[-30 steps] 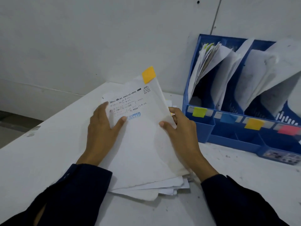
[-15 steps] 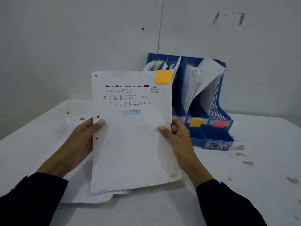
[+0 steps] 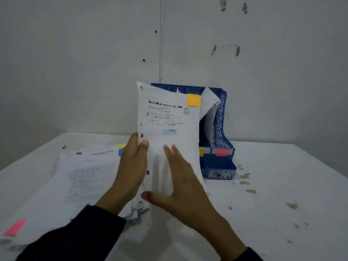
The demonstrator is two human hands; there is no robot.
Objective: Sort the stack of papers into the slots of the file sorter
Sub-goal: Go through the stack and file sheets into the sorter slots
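I see a white table that fills the lower half of the view, its top marked with brownish stains and chips toward 3 and 4 o'clock. Behind it stands a pale grey wall with a thin vertical seam at 12 o'clock, a few small dark holes and some dark scuffs toward 1 o'clock. The blue file sorter sits at the back of the table against the wall, just right of centre, with white sheets standing in its slots; an orange and a pink label show on its front edge. The raised sheet is held upright in the middle of the view, in front of the sorter and hiding most of it. It is white, carries printed lines of text, a red mark at its left, a blue stamp reading REJECTED, punched holes down its left edge and an orange sticky tab at its top right corner. My left hand pinches the sheet's left edge, thumb on the front. My right hand is spread, fingers straight, in front of the lower sheet; contact is unclear. The stack of papers lies flat at 9 o'clock, with a pink tab at 8 o'clock.
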